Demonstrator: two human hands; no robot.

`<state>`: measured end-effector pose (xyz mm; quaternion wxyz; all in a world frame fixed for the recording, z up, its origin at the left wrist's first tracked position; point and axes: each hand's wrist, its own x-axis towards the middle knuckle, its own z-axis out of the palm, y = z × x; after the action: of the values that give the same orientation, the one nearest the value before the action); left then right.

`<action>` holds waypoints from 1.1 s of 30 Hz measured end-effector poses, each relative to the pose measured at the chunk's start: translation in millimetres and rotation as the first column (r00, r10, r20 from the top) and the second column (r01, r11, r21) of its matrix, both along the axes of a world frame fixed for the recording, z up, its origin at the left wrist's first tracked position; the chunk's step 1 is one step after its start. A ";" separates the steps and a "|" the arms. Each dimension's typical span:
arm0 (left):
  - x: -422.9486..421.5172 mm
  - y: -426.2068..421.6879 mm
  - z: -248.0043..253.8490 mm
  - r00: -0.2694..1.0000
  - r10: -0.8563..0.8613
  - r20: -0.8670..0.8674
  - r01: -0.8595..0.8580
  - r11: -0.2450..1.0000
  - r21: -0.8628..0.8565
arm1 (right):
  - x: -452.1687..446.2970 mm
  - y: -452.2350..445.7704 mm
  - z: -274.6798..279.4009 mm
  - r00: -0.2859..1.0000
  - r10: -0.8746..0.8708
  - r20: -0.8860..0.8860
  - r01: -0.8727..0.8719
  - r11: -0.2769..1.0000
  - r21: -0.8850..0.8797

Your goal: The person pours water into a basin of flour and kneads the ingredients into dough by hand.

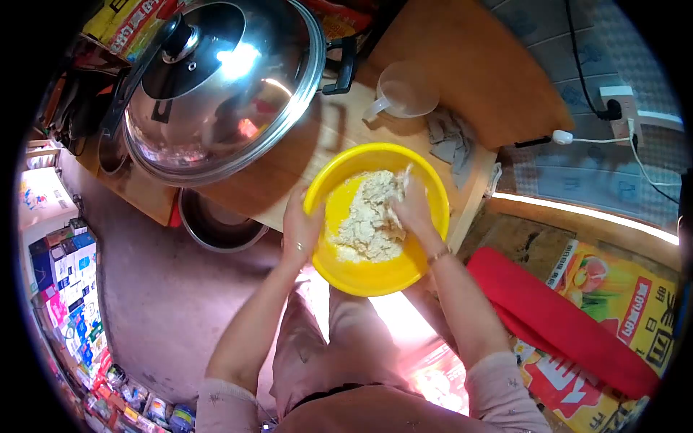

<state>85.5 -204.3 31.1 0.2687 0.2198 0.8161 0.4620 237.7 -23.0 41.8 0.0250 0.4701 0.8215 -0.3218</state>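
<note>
A yellow plastic basin (332, 270) sits at the front edge of the wooden table, holding a mound of pale, crumbly flour dough (372, 216). My left hand (299, 225) grips the basin's left rim, thumb toward the inside and fingers around the outer wall. Inside the basin, my right hand (413, 209) presses into the right side of the dough, its fingers curled in and partly covered with flour. Loose flour lies on the basin's bottom around the mound.
A large lidded steel pot (216, 108) stands left on the table (271, 191). Behind the basin are a clear plastic measuring cup (408, 90) and a grey cloth (451, 141). A metal bowl (220, 224) is below the table edge; a red object (556, 317) lies right, on printed cardboard.
</note>
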 end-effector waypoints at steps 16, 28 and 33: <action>-32.9 61.2 -3.9 0.985 -0.172 -0.012 0.170 0.979 -0.111 | -65.1 -34.1 -37.2 0.684 0.697 0.215 -0.726 0.678 0.114; -35.2 63.1 -1.8 0.979 -0.197 -0.060 0.181 0.961 -0.208 | -86.9 -13.8 -68.9 0.703 0.711 0.024 -0.699 0.684 0.207; -41.5 58.5 -9.5 0.972 -0.196 -0.131 0.173 0.970 -0.170 | -64.2 -18.0 -0.8 0.702 0.712 0.003 -0.707 0.696 0.126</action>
<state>44.1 -145.8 21.5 0.2662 0.3065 0.8435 0.3518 173.5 -41.0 41.0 0.1004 0.1103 0.9569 -0.2493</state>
